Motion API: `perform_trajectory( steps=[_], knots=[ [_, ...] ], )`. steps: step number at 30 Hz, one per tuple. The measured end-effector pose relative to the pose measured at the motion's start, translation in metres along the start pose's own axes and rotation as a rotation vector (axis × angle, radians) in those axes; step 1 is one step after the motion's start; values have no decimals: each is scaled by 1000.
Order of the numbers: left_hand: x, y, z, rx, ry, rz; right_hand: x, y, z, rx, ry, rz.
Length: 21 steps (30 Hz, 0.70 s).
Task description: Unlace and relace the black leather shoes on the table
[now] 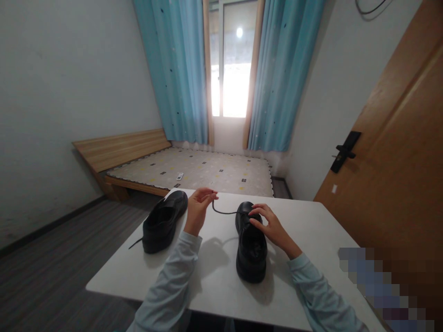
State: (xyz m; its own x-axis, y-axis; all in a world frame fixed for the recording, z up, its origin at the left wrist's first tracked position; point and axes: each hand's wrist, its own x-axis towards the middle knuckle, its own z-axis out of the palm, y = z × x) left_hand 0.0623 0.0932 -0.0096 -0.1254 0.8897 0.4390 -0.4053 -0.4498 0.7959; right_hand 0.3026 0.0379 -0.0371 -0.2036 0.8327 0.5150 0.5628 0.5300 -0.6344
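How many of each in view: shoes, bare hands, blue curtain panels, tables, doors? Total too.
Shoes: 2 (left shoe, right shoe)
Hands: 2 (left hand, right hand)
Blue curtain panels: 2 (left panel, right panel)
Table: 1
Door: 1
Total: 8

Window: lower part blown out to white, haze around it, small round glare spot above
Walls: dim grey, darkening toward the outer edges
Tabletop: pale, soft-edged shadows beside the shoes
Door: leaning and stretched by wide-angle distortion
Lower right corner: masked in coarse pixel blocks
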Motion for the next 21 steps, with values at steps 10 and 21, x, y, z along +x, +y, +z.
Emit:
perform_trajectory(
  steps=[10,21],
  knots=[
    [-17,-19,14,605,-617,225,3,-3,5,-103,25,35],
    [-20,-31,13,792,-689,238,3,-4,11,-76,-34,120]
  ],
)
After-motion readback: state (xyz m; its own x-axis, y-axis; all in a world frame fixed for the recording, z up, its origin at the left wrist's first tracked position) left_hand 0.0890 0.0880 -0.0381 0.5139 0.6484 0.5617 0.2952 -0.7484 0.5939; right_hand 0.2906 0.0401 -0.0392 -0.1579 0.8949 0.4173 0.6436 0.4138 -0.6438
